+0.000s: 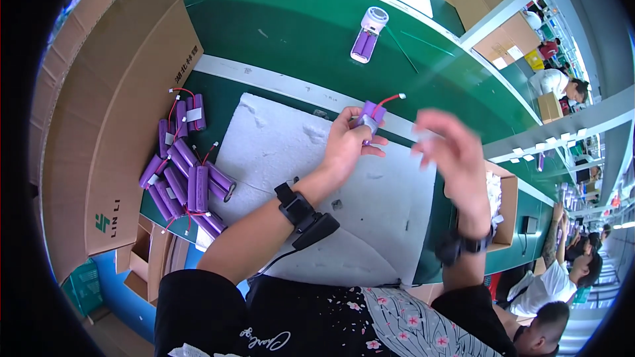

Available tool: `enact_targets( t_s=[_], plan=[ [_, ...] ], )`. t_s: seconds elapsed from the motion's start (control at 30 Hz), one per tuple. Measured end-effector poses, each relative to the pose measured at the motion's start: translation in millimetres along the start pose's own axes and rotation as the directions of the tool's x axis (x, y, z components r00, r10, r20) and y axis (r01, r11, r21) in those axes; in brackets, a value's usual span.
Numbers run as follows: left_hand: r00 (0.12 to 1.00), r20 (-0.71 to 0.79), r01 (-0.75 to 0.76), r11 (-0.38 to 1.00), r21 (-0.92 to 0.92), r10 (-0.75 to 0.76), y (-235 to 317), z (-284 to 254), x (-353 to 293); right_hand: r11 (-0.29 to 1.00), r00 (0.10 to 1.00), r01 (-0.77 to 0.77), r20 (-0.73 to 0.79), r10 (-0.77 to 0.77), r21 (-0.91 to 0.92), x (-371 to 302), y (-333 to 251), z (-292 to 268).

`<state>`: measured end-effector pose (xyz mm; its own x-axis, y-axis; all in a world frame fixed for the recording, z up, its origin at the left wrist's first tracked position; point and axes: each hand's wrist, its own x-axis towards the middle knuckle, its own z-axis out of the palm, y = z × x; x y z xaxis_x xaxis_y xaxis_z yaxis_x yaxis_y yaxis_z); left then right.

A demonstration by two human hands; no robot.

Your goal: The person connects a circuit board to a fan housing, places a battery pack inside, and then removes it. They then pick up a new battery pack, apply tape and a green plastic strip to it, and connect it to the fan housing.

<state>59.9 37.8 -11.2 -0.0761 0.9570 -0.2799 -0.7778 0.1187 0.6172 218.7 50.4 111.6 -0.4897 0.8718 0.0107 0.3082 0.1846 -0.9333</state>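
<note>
My left hand is closed around a purple battery pack, held above the upper edge of a white foam sheet. A red lead with a small white plug sticks out from the pack, pointing right. A pale grey patch shows on the pack beside my thumb. My right hand is raised to the right of the pack, apart from it. Motion smears its fingers; something whitish shows near the fingertips, too blurred to name. Left of the foam lies a heap of purple battery packs with red leads and white plugs.
A tall cardboard box walls off the left side. Beyond the pale bench strip, a white device lies with purple cells exposed. At right stands an open carton with white pieces inside. Other people sit along the bench at far right.
</note>
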Motion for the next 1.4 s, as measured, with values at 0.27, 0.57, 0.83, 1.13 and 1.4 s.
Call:
enact_targets(
  t_s=[0.27, 0.57, 0.83, 1.13, 1.4],
  plan=[
    [0.994, 0.103, 0.007, 0.985, 0.175, -0.025, -6, 2, 7, 0.676, 0.908, -0.241, -0.409, -0.097, -0.696, 184, 178, -80],
    [0.996, 0.089, -0.009, 0.987, 0.162, -0.006, 0, 0, -3, 0.434, 0.915, -0.400, -0.376, 0.145, -0.807, 207, 196, -87],
    [0.997, 0.073, -0.028, 0.996, 0.088, 0.021, -9, 2, 6, 0.771, 0.902, -0.352, -0.412, 0.127, -0.532, 149, 172, -92],
    [0.995, 0.068, -0.078, 0.995, 0.070, 0.073, -6, -1, 7, 0.996, 0.971, 0.082, -0.223, -0.085, -0.024, -2, 64, 4],
    [0.980, 0.138, -0.157, 0.984, 0.083, 0.144, -8, -4, 2, 0.978, 0.989, -0.003, -0.141, 0.033, 0.208, -42, 118, 30]
  ],
)
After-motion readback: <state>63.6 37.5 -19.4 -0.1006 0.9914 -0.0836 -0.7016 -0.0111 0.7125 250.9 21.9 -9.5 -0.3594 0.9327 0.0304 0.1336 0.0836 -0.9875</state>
